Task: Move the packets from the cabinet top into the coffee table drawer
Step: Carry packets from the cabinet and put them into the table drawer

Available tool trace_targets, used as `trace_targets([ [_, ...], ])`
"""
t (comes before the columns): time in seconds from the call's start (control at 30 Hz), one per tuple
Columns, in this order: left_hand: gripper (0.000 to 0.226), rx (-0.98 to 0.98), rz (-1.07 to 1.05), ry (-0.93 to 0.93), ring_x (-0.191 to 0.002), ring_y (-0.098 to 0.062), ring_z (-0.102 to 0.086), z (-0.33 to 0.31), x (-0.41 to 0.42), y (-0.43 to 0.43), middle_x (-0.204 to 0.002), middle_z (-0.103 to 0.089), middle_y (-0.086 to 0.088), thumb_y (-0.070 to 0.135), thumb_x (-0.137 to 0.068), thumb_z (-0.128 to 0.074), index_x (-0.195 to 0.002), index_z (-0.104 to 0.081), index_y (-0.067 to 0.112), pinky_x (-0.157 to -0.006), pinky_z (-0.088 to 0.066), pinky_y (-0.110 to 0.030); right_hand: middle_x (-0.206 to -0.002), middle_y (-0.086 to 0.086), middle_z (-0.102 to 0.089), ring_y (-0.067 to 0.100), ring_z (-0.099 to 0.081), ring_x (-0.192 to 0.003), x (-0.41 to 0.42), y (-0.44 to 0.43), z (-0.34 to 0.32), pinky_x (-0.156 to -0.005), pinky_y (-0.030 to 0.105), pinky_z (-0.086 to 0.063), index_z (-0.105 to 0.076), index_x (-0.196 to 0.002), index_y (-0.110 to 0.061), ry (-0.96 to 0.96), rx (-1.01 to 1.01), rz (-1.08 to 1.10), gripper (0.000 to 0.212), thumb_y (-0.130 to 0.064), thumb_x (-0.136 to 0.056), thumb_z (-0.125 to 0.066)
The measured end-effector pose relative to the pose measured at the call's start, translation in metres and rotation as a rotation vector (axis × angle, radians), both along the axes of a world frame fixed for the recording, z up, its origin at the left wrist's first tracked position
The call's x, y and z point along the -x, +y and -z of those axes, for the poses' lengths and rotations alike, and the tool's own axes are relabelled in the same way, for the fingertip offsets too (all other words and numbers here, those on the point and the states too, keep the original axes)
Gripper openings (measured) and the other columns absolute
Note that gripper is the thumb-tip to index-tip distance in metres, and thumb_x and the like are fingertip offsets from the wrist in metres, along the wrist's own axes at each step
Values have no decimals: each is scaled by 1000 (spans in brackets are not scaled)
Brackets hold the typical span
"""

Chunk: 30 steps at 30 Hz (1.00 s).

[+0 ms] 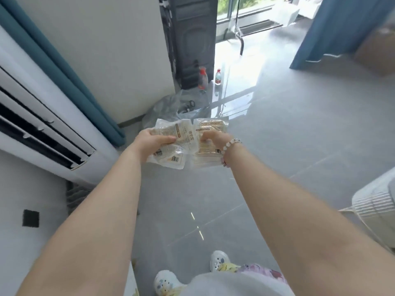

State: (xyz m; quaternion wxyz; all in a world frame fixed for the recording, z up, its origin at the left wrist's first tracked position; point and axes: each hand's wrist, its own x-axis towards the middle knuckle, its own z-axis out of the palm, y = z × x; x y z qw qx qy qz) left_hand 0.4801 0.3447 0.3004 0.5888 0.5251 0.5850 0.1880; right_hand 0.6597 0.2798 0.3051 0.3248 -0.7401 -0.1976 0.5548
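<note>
Nearest to me are my two white clogs (168, 282) on the grey tiled floor (277, 150), toes pointing ahead, with the pale hem of my clothing above them. My bare forearms reach forward from both lower corners and meet over the floor, well above it.

My left hand (149, 142) has its grip closed on a small stack of clear packets (171, 146): thumb across the top, fingers curled underneath. Those packets lie fanned, their long axes running roughly toward and away from me and tilted a little leftward at the far end, barcoded ends nearest me. My right hand (213, 138), with a beaded bracelet (232, 144) at the wrist, has its grip pinched on another packet (210, 154), fingers curled over its upper face. That packet hangs with its long axis toward and away from me, printed header at the far edge, barcode toward the near right side. The two bundles touch or overlap along their inner edges; I cannot tell which lies on top.

To my left stands a white floor air conditioner (42, 133) with dark louvres, leaning across the view, and behind it a teal curtain (70, 77) against a white wall. On my right, at the edge, is a white ribbed appliance (376, 204).

Beyond the packets a crumpled clear plastic bag (171, 105) lies on the floor with some dark item inside that I cannot identify. Farther on, two bottles (217, 76) with red caps stand beside a dark panelled cabinet (192, 39). A blue curtain (342, 26) hangs at the far right by a bright window.
</note>
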Motion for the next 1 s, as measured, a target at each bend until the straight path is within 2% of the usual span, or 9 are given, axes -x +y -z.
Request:
trace_targets([
  [0.13,33,29,95,-8,-96,-25,-68,7,-61,3,-104,-72,-6,15,-77,-77,-109,-68,12,-92,-52,-44,-70,1,-44,15,-37,-53,-48,-16,3,-43,21,-27,-56,-99,-11,6,2,123,27,-24,-77,-64],
  [0.33,47,58,216,51,-89,-27,-69,17,-124,7,-108,-70,-11,13,-73,-80,-117,-62,7,-77,-57,-37,-80,-2,-48,15,-39,-58,-89,-45,10,-46,20,-29,-63,-103,-24,56,7,284,26,-21,-77,-63],
  [0.47,47,64,335,112,-86,-26,-69,23,-162,17,-103,-70,-11,15,-71,-81,-114,-62,8,-79,-57,-37,-72,-5,-45,12,-38,-55,-111,-54,17,-40,15,-28,-57,-76,-17,103,30,397,9,-20,-80,-63],
  [0.53,47,66,397,142,-81,-24,-68,26,-184,21,-100,-70,-10,14,-71,-81,-114,-61,6,-74,-57,-34,-68,-5,-43,11,-38,-54,-121,-59,21,-34,12,-27,-56,-74,-15,139,25,476,10,-17,-81,-63],
  [0.63,49,48,515,183,-74,-16,-63,28,-221,26,-96,-66,-5,18,-73,-81,-114,-57,6,-54,-52,-22,-66,-3,-43,11,-37,-53,-136,-70,24,-25,3,-21,-58,-88,-10,157,28,626,10,-14,-82,-64],
  [0.7,49,44,601,201,-72,-14,-60,27,-249,24,-91,-62,-2,22,-75,-79,-114,-53,9,-54,-47,-22,-64,-1,-43,12,-38,-51,-150,-79,24,-26,3,-23,-57,-79,-9,144,51,711,11,-16,-81,-65],
  [0.8,63,65,706,222,-83,-25,-64,29,-291,17,-105,-64,-11,23,-74,-80,-125,-48,7,-68,-55,-33,-65,-2,-45,12,-40,-51,-172,-95,21,-26,4,-22,-50,-64,-12,121,32,838,24,-18,-81,-65],
  [0.93,82,89,903,228,-91,-27,-63,29,-341,-11,-123,-59,-14,23,-73,-81,-139,-37,3,-58,-50,-30,-73,-1,-49,12,-44,-57,-191,-126,13,-41,16,-34,-49,-68,-13,70,43,999,23,-22,-81,-66],
  [1.0,77,87,966,212,-85,-24,-64,30,-360,-24,-117,-60,-10,21,-74,-80,-136,-40,2,-55,-50,-29,-72,-3,-45,12,-43,-57,-198,-140,12,-33,13,-33,-52,-77,-13,59,38,1033,17,-23,-83,-65],
])
